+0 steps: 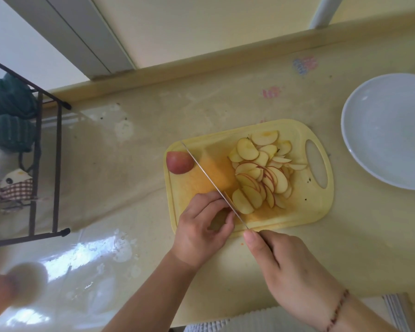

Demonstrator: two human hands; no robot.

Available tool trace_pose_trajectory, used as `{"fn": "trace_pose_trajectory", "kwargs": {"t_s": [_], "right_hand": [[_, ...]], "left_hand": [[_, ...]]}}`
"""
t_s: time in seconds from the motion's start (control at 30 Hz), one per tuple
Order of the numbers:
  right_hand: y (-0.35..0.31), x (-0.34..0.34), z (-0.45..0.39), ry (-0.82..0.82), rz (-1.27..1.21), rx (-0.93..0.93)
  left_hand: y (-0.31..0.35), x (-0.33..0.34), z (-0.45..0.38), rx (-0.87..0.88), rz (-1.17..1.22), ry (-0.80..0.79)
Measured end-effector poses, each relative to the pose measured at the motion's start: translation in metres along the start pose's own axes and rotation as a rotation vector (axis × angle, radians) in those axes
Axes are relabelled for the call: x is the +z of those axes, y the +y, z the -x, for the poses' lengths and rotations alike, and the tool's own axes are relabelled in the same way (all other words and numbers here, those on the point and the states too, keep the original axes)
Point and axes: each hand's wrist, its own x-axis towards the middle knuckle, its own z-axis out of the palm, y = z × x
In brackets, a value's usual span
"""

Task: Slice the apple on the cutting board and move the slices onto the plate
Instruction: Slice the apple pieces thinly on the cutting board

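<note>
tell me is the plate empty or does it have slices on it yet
Empty: the plate shows only bare white; the slices lie on the cutting board.

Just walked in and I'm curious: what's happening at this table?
A person is slicing an apple on a yellow cutting board. The right hand holds a knife, its blade laid across the board, while the left hand steadies a piece right beside the blade. A pile of thin slices lies on the board, one uncut chunk waits at its far corner, and the white plate holds nothing yet.

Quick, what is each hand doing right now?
Left hand: fingers curled over an apple piece on the cutting board, mostly hidden.
Right hand: gripping the knife.
</note>
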Motion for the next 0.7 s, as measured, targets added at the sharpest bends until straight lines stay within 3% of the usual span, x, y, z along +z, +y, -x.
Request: {"fn": "trace_pose_trajectory", "kwargs": {"t_s": [0.7], "right_hand": [[-0.002,0.008,-0.021,0.04,-0.003,0.007]], "left_hand": [[0.002,-0.002,-0.005,0.014,0.003,-0.015]]}}
